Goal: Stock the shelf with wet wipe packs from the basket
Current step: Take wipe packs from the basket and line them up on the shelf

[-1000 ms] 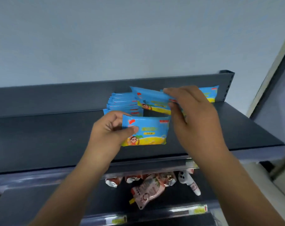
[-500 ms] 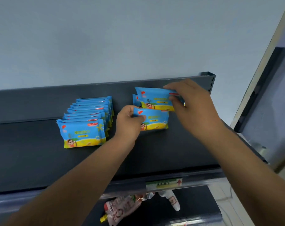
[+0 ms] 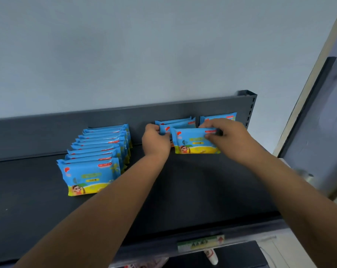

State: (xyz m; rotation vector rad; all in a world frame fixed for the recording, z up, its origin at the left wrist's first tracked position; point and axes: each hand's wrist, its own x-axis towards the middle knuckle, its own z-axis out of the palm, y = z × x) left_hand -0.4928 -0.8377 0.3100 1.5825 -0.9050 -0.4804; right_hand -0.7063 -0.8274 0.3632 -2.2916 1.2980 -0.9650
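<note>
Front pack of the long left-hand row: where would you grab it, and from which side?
Probably the front pack by its top edge, pinched from above and in front. It stands upright, face forward, with the row packed close behind, leaving top and front open.

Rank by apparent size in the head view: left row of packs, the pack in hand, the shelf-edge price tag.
1. left row of packs
2. held pack
3. price tag, nearly as wide, but thinner

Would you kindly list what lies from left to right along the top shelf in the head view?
Row of wipe packs, left hand, front pack, right hand, shelf end post.
</note>
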